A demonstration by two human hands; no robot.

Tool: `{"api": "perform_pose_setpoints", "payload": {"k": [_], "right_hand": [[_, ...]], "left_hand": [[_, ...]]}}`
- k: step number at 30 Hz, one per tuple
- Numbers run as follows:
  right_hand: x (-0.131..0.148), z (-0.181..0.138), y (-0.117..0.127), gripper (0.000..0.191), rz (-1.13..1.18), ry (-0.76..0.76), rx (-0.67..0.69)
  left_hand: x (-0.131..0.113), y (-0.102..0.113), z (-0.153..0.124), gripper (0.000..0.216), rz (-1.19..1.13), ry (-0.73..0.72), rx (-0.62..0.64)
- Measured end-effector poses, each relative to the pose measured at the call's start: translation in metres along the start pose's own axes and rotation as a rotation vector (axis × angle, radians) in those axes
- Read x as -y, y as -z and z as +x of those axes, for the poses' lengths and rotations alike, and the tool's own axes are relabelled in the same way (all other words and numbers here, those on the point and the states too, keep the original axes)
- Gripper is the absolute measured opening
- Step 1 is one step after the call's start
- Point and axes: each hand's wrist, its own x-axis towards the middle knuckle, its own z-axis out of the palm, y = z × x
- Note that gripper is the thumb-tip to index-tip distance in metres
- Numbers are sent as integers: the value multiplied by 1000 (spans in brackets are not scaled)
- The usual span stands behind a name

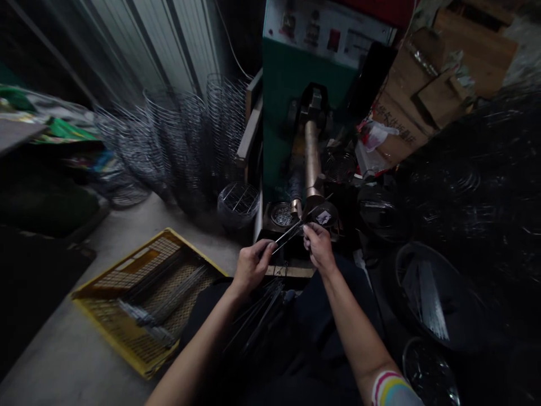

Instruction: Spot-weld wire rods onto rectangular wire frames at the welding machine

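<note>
My left hand (253, 265) is closed, thumb and fingers pinching thin metal rods (289, 232) that slant up to the right. My right hand (318, 248) is closed too, its fingertips by the rods' upper end; what it pinches is too small and dark to make out. Just beyond both hands is the brassy electrode tip (296, 207) of a green machine (279, 113) that looks like a spot welder. A thick copper-coloured arm (313, 158) runs forward from it. Beside the tip sits a round dish of small metal bits (282, 214). More thin rods (266, 307) lie across my lap.
On the floor at left, a yellow plastic crate (110, 332) holds bundles of metal rods. Stacked wire baskets (173, 141) stand behind it. To the right are a black tub (401, 270) with metal strips, a round container (431, 375) and cardboard boxes (406, 113).
</note>
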Motion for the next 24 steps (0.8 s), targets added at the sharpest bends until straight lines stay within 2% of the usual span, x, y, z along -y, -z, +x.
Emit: {"api": "perform_pose_setpoints", "payload": {"k": [5,9,18,24], "right_hand": [[-2,2,-2,24,50,-37,-4],[-2,0,1,29,35,-36,-16],[6,8,19,36,-7,10,-59],[7,16,15,38,0,-1,-66]], "left_hand": [[2,2,1,30,-9,16,24],[1,1,0,30,8,34,42],[4,-23,15,28,11,-100,14],[1,-19,25,28,20,-93,16]]}}
